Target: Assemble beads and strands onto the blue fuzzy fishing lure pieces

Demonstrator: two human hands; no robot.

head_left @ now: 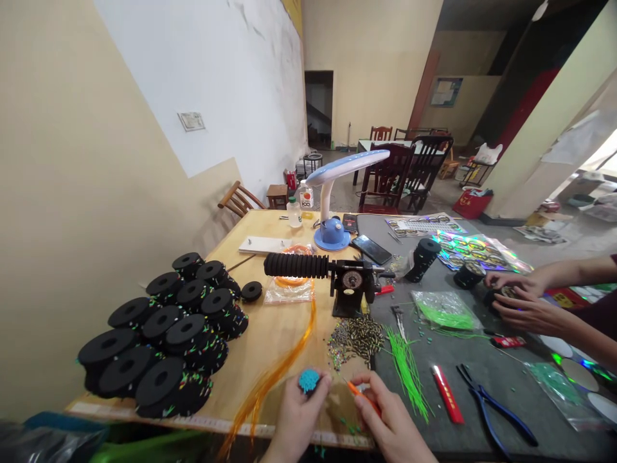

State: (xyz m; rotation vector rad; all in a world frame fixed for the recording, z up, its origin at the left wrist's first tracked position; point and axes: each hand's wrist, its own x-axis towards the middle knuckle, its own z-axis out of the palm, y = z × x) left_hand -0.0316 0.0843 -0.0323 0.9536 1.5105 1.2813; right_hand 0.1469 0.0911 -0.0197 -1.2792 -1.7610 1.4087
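Observation:
My left hand (pixel 295 418) is closed around a small dark holder heaped with turquoise beads (pixel 308 381), near the table's front edge. My right hand (pixel 388 418) grips a slim orange-handled tool (pixel 362 393) like a pen, its thin tip pointing left toward my left fingers. Just beyond both hands lie piles of dark brass-coloured pieces (pixel 362 339) and small mixed beads (pixel 337 337). Long orange strands (pixel 284 366) trail over the table left of my left hand. Bright green strands (pixel 405 370) lie to the right of my right hand.
Stacked black foam spools (pixel 166 321) fill the left side. A black winding device (pixel 351 283) stands mid-table before a blue desk lamp (pixel 332 233). On the right are a red cutter (pixel 447 393) and blue-handled pliers (pixel 496 408). A co-worker's hands (pixel 520 299) handle a spool there.

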